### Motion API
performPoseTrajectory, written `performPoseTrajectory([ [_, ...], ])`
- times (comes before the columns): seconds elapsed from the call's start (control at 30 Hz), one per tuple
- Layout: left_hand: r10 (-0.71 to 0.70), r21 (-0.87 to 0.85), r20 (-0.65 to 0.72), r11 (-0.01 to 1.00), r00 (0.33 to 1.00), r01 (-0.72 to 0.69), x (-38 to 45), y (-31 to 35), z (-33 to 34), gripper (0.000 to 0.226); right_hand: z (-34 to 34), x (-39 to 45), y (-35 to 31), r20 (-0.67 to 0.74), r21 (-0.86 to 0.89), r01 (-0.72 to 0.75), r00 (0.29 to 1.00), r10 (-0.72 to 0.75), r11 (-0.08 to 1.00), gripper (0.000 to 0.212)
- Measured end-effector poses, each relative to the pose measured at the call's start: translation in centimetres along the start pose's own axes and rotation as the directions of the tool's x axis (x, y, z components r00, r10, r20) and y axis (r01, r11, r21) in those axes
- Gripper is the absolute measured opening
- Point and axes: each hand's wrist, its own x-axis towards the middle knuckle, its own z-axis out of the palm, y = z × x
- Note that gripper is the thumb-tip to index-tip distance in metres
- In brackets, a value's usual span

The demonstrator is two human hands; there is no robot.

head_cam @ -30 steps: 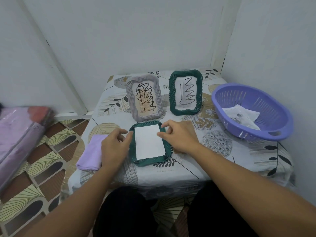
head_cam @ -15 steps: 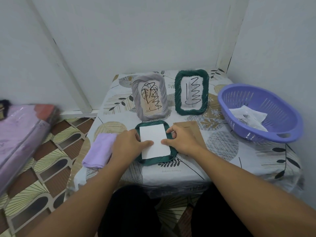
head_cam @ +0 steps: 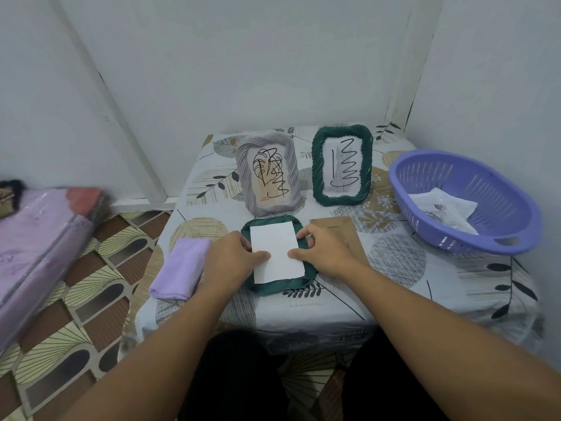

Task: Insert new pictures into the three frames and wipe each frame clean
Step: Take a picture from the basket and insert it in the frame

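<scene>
Both hands' thumbs on a white picture (head_cam: 277,252) in the flat green frame (head_cam: 273,288).

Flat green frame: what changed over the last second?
Both thumbs slid inward onto the white paper: the left hand and right hand now press it into the flat green frame, instead of resting at its edges. The brown backing board came into view beside the right hand. The grey frame, upright green frame, purple cloth and basket stayed put.
</scene>
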Motion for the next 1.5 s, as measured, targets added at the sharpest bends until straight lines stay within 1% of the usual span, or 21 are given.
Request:
performPoseTrajectory([
  [0.1, 0.018, 0.05, -0.016, 0.999, 1.0, -0.018, -0.1, 0.1, -0.1, 0.037, -0.1, -0.1, -0.1, 0.008, 0.005, -0.002, 1.0, 0.002, 1.0, 0.037],
  [0.3, 0.014, 0.042, -0.012, 0.999, 1.0, -0.014, -0.1, 0.2, 0.0, 0.036, -0.2, -0.3, -0.3, -0.001, -0.018, -0.004, 1.0, 0.004, 1.0, 0.037],
  [0.47, -0.012, -0.025, 0.018, 1.0, 1.0, 0.012, 0.3, 0.1, 0.2, 0.031, -0.3, -0.4, -0.5, 0.008, -0.012, -0.007, 1.0, 0.007, 1.0, 0.035],
  [0.57, -0.002, -0.042, 0.016, 0.999, 1.0, 0.002, 0.3, 0.1, 0.4, 0.031, -0.3, -0.5, -0.5, 0.012, -0.007, -0.007, 1.0, 0.007, 1.0, 0.035],
  [0.63, 0.012, -0.014, -0.009, 1.0, 1.0, -0.013, 0.0, 0.3, 0.4, 0.037, -0.3, -0.5, -0.6, 0.012, -0.002, -0.007, 1.0, 0.007, 1.0, 0.036],
  [0.73, 0.064, 0.078, -0.038, 0.995, 0.997, -0.061, -0.4, 0.6, 0.4, 0.045, -0.3, -0.4, -0.6, 0.009, -0.003, -0.018, 1.0, 0.018, 1.0, 0.036],
  [0.87, 0.058, 0.104, -0.043, 0.993, 0.997, -0.053, -0.4, 0.9, 0.4, 0.046, -0.2, -0.3, -0.5, 0.018, 0.03, -0.028, 0.999, 0.028, 0.999, 0.037],
  [0.97, 0.037, 0.064, -0.04, 0.997, 0.999, -0.035, -0.3, 1.0, 0.6, 0.044, -0.2, -0.4, -0.5, 0.009, 0.025, -0.03, 1.0, 0.03, 0.999, 0.036],
  [1.07, 0.0, -0.056, -0.032, 0.998, 0.999, -0.002, 0.1, 0.8, 0.9, 0.041, -0.2, -0.6, -0.6, 0.004, 0.016, -0.029, 1.0, 0.029, 0.999, 0.034],
  [1.27, -0.079, -0.208, -0.014, 0.975, 0.997, 0.075, 0.7, 0.6, 1.0, 0.02, -0.3, -0.7, -0.7, 0.001, 0.029, -0.032, 1.0, 0.032, 0.999, 0.034],
  [1.4, -0.101, -0.262, -0.01, 0.96, 0.995, 0.095, 1.1, 0.5, 0.9, 0.015, -0.3, -0.7, -0.5, 0.005, 0.035, -0.03, 1.0, 0.03, 0.999, 0.034],
  [1.5, -0.079, -0.251, -0.007, 0.965, 0.997, 0.074, 1.2, 0.7, 0.9, 0.016, -0.3, -0.6, -0.5, 0.001, 0.033, -0.026, 1.0, 0.026, 0.999, 0.035],
])
